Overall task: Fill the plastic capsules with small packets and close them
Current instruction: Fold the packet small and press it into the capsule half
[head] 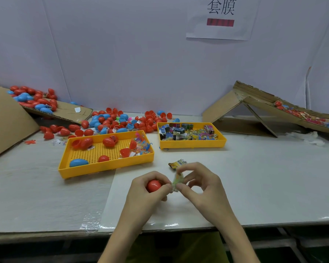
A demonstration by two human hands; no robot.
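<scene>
At a packing station, red and blue shells spill off a cardboard ramp [65,111] at far left into a loose pile [118,121] behind a yellow tray [103,168] that holds a few more. Nearer the front edge of the surface [264,177], the left hand [141,198] curls round a red capsule [153,186], while the right hand [203,186] pinches a pale, crumpled packet [177,180] against the capsule's side, both held just above the surface. The capsule's mouth is hidden behind fingers, so whether it is open cannot be told. The likely trouble lies there: a packet this springy may unfold as it goes in, leaving a corner across the rim so the halves trap it and fail to snap shut. The shell is smooth and round, and hard pressing could squirt it out of the grip and send it rolling toward the near edge. A spare packet [177,164] lies just beyond the right hand's fingers, where a hurried move could knock it away. Further right stand a packet tray [192,144] and a cardboard chute [254,105].
</scene>
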